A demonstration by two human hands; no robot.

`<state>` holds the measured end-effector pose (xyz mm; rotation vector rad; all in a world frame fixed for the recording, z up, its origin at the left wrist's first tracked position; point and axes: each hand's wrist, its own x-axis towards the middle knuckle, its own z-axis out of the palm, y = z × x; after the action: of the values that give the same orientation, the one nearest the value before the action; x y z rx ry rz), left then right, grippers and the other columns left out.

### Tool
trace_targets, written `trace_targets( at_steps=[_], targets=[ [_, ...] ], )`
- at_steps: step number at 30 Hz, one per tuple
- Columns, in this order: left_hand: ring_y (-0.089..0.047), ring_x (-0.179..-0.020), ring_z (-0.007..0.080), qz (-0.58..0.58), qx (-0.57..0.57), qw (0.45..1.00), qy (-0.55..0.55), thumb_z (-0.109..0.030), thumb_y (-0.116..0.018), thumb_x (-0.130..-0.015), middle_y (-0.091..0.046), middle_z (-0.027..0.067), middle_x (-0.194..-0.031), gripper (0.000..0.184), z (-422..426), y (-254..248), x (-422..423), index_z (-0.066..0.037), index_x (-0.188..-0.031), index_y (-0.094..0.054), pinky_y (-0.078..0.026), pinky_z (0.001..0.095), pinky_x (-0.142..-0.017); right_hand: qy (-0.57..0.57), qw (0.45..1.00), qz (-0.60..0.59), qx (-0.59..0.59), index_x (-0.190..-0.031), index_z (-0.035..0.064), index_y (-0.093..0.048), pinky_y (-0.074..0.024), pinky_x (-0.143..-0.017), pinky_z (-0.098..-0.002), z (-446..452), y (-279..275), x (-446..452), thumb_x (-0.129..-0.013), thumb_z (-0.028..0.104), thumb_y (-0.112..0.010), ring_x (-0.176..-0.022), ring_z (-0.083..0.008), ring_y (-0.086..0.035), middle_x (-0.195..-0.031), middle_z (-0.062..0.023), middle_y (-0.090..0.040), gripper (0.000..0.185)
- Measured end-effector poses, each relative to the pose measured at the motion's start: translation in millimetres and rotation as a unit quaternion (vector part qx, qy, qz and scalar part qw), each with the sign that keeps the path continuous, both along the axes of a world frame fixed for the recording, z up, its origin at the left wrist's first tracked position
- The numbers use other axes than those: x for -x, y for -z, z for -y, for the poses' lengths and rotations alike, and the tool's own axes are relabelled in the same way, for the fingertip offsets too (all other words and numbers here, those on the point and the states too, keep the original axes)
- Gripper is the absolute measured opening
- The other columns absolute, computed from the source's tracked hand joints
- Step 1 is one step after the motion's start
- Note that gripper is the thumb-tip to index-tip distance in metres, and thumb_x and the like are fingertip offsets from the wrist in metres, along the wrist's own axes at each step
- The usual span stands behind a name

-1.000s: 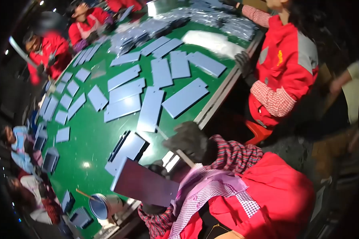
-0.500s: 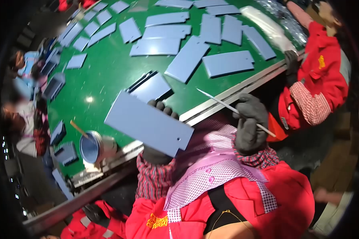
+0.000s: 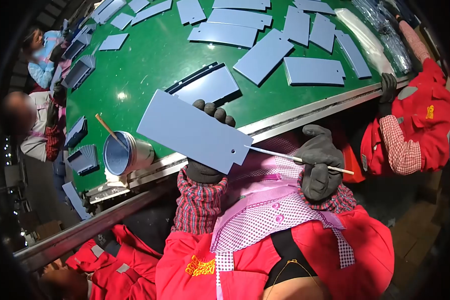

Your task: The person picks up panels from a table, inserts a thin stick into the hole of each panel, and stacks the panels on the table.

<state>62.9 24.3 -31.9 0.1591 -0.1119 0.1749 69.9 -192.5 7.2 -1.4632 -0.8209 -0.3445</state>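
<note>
My left hand (image 3: 207, 172), in a dark grey glove, grips a blue-grey flat panel (image 3: 192, 132) from beneath, with its fingertips showing over the far edge. The panel is tilted toward me and has a small hole and a notch at its right end. In my gloved right hand (image 3: 321, 162) a thin paintbrush (image 3: 280, 154) is pinched like a pen. Its pale tip is at the panel's right edge, close to the hole; whether it touches I cannot tell. Behind the held panel, another blue-grey panel (image 3: 210, 87) lies on the green table (image 3: 150, 65).
A paint bucket (image 3: 141, 152) with a wooden stick (image 3: 110, 129) stands at the table's near left edge. Several blue-grey panels (image 3: 265, 56) lie across the table. A white plastic-wrapped roll (image 3: 365, 42) lies at the right. Co-workers in red (image 3: 412, 125) stand at the right and lower left.
My right hand has brought the brush tip leftward and down to the panel's right edge. The panel has shifted slightly up and right in view, as the whole view has moved too.
</note>
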Motion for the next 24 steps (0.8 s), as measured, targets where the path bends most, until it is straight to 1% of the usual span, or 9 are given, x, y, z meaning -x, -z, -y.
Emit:
trace_targets(
  at_steps=[6, 9, 11, 12, 14, 16, 18, 20, 24],
  targets=[
    [-0.036, -0.067, 0.015, -0.07, -0.041, 0.995, -0.049, -0.03, -0.046, -0.089, -0.038, -0.0004, -0.071, 0.018, 4.5, -9.2, 4.3, -0.012, -0.087, -0.044, -0.034, 0.0306, -0.064, -0.009, 1.0, -0.021, 0.013, -0.082, 0.004, -0.061, -0.0353, -0.09, -0.0473, -2.3, -0.7, 3.1, -0.085, 0.019, -0.048, -0.065, -0.0203, -0.055, -0.069, -0.008, -0.058, 0.02],
    [-0.038, -0.068, 0.0153, -0.028, -0.03, 0.999, -0.024, -0.031, -0.046, -0.089, -0.038, -0.0004, -0.071, 0.019, 2.1, -5.8, 3.8, -0.012, -0.087, -0.044, -0.035, 0.0315, -0.065, -0.02, 0.997, -0.064, 0.04, -0.081, 0.0025, -0.061, -0.0377, -0.088, -0.0444, -0.2, -4.7, 6.8, -0.083, 0.016, -0.048, -0.068, -0.0212, -0.055, -0.072, -0.0086, -0.059, 0.019],
    [-0.038, -0.068, 0.0153, -0.064, -0.054, 0.996, -0.041, -0.031, -0.046, -0.089, -0.038, -0.0005, -0.071, 0.019, 3.9, -11.4, 6.3, -0.012, -0.087, -0.044, -0.035, 0.0315, -0.065, -0.016, 0.99, -0.104, 0.092, -0.082, 0.0, -0.061, -0.0406, -0.084, -0.0387, 1.5, -7.7, 8.5, -0.079, 0.007, -0.046, -0.072, -0.0211, -0.055, -0.074, -0.0093, -0.059, 0.017],
    [-0.038, -0.068, 0.0154, -0.098, -0.08, 0.99, -0.057, -0.032, -0.046, -0.089, -0.037, -0.0007, -0.07, 0.019, 5.3, -14.9, 6.7, -0.013, -0.087, -0.045, -0.035, 0.0316, -0.064, -0.018, 0.99, -0.105, 0.094, -0.082, 0.0, -0.061, -0.0406, -0.084, -0.0387, 0.6, -7.5, 8.2, -0.079, 0.007, -0.046, -0.072, -0.0211, -0.055, -0.074, -0.0093, -0.059, 0.017],
    [-0.037, -0.067, 0.0153, -0.102, -0.085, 0.989, -0.059, -0.032, -0.046, -0.089, -0.036, -0.0009, -0.069, 0.019, 6.7, -19.3, 7.0, -0.013, -0.085, -0.044, -0.034, 0.0315, -0.065, -0.019, 0.993, -0.089, 0.075, -0.082, -0.0018, -0.061, -0.042, -0.081, -0.0344, -3.3, -6.7, 8.0, -0.074, -0.001, -0.04, -0.073, -0.02, -0.054, -0.075, -0.0094, -0.059, 0.022],
    [-0.036, -0.066, 0.0153, -0.107, -0.089, 0.988, -0.061, -0.032, -0.046, -0.089, -0.034, -0.001, -0.068, 0.018, 6.0, -19.9, 7.0, -0.014, -0.084, -0.043, -0.034, 0.0315, -0.065, -0.028, 0.994, -0.075, 0.072, -0.083, -0.002, -0.061, -0.0418, -0.081, -0.0341, -6.1, -7.4, 5.5, -0.072, -0.002, -0.039, -0.074, -0.0197, -0.054, -0.075, -0.0095, -0.059, 0.024],
    [-0.035, -0.066, 0.0152, -0.063, -0.092, 0.993, -0.043, -0.031, -0.046, -0.089, -0.031, -0.0012, -0.067, 0.019, 4.6, -18.0, 6.9, -0.015, -0.08, -0.04, -0.034, 0.0312, -0.065, -0.035, 0.995, -0.059, 0.068, -0.083, -0.0023, -0.061, -0.0417, -0.081, -0.0338, -5.8, -8.2, 6.3, -0.07, -0.003, -0.039, -0.074, -0.0194, -0.054, -0.075, -0.0095, -0.059, 0.026],
    [-0.035, -0.066, 0.0151, -0.071, -0.098, 0.991, -0.048, -0.031, -0.046, -0.089, -0.031, -0.0012, -0.067, 0.02, 4.7, -18.6, 7.4, -0.015, -0.079, -0.039, -0.034, 0.0313, -0.066, -0.035, 0.988, -0.114, 0.096, -0.084, -0.002, -0.061, -0.0416, -0.082, -0.0359, -1.7, -10.8, 8.9, -0.07, -0.002, -0.04, -0.074, -0.0196, -0.053, -0.074, -0.0092, -0.059, 0.025],
    [-0.036, -0.067, 0.0154, -0.074, -0.108, 0.99, -0.051, -0.031, -0.047, -0.089, -0.031, -0.001, -0.068, 0.02, 5.1, -19.9, 8.1, -0.015, -0.08, -0.04, -0.036, 0.0319, -0.068, -0.043, 0.99, -0.088, 0.1, -0.083, -0.002, -0.061, -0.0407, -0.084, -0.0359, -2.2, -6.5, 5.0, -0.07, -0.001, -0.041, -0.075, -0.0195, -0.053, -0.074, -0.0093, -0.059, 0.024]
  ],
)
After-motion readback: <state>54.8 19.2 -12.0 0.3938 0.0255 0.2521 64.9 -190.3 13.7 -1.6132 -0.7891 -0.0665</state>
